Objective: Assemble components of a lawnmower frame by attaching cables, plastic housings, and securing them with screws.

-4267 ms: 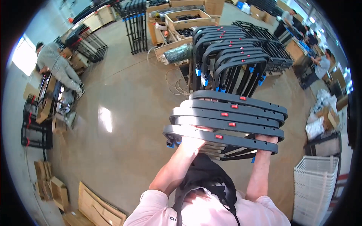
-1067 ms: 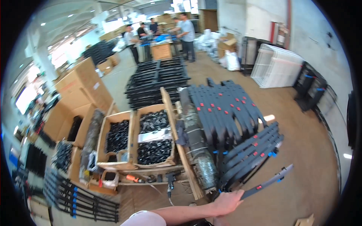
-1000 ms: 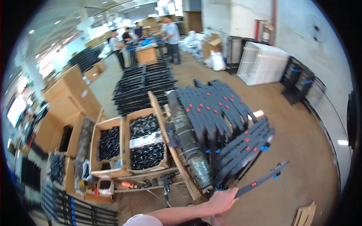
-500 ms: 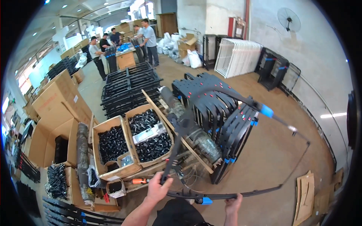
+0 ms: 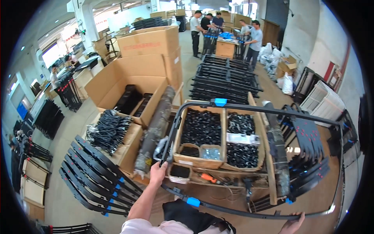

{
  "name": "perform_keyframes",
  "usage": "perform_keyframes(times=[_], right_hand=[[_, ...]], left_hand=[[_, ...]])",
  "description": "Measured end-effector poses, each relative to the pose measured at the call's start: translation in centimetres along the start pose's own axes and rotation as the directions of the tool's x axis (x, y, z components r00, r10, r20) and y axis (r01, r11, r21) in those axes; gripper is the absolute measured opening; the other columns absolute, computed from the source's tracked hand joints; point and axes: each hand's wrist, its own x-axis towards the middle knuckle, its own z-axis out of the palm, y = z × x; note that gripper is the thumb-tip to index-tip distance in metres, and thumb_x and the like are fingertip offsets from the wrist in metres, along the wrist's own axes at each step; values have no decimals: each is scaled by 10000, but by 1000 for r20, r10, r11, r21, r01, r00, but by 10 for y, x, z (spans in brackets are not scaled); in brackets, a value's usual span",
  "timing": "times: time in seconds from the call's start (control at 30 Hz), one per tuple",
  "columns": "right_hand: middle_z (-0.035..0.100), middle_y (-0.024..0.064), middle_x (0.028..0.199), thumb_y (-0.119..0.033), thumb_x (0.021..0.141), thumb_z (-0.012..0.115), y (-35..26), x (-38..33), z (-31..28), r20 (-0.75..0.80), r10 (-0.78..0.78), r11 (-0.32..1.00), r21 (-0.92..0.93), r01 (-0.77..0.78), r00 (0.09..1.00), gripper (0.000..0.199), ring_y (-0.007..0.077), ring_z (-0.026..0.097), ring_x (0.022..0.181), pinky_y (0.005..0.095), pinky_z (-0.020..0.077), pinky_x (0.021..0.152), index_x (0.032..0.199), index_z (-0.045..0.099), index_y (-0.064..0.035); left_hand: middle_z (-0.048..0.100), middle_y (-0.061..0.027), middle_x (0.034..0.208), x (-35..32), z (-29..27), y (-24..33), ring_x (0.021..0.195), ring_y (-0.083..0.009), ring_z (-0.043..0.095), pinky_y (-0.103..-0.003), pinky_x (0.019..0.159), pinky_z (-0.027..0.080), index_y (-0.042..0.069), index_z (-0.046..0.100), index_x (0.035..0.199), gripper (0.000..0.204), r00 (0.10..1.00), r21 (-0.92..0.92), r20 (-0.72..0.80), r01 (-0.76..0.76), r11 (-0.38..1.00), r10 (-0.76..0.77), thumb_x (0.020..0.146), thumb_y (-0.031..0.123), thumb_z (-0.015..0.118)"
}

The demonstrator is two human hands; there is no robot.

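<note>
I hold a large black tubular frame (image 5: 249, 107) with rounded corners and blue pads out in front of me, across the workbench. My left hand (image 5: 157, 174) is closed round its left side bar. At the lower right, my right hand (image 5: 293, 224) grips the near bar from below, its fingers curled over it. One blue pad (image 5: 193, 201) sits on the near bar between my hands, another blue pad (image 5: 220, 102) on the far bar. Through the frame I see two cartons of small black parts (image 5: 201, 126), a small box (image 5: 180, 171) and an orange-handled tool (image 5: 208, 178).
Curved black frame parts (image 5: 91, 177) stand stacked at left, beside a carton of black cables (image 5: 109, 130). A wrapped roll (image 5: 156, 132) lies along the bench's left side, another roll (image 5: 277, 152) along its right. More frames (image 5: 307, 136) stand beyond it. Several people work farther back.
My view has turned left. The frame has swung leftward and levelled, so its far bar now spans above the parts cartons. Both hands still hold it.
</note>
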Motion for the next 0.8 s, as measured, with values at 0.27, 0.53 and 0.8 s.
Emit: perform_keyframes(times=[0.27, 0.53, 0.8], right_hand=[[611, 41, 880, -189, 1014, 645, 104, -4, 282, 28, 162, 985, -71, -160, 986, 116, 181, 616, 816, 354, 540, 798, 1038, 607, -82], [708, 132, 978, -185, 920, 644, 179, 17, 261, 41, 570, 820, -88, -565, 821, 189, 307, 724, 951, 471, 567, 871, 1043, 620, -43], [755, 179, 1114, -51, 911, 609, 231, 41, 179, 59, 738, 660, -272, -700, 672, 351, 338, 745, 1019, 457, 576, 906, 1257, 610, 4]], left_hand=[[688, -97, 759, 127, -116, -34, 723, -208, 658, -405, 729, 524, -14, 723, 988, 352, 974, 273, -199, 161, 948, -108, 997, 337, 694], [707, -255, 1020, 123, -104, -24, 991, -461, 654, -528, 889, 516, -6, 751, 1080, 297, 897, 776, -229, -67, 628, 378, 926, 246, 716], [651, -216, 1237, 128, -76, -49, 1101, -413, 655, -512, 907, 532, 7, 683, 1297, 369, 881, 920, -250, 86, 383, 403, 1008, 237, 676]])
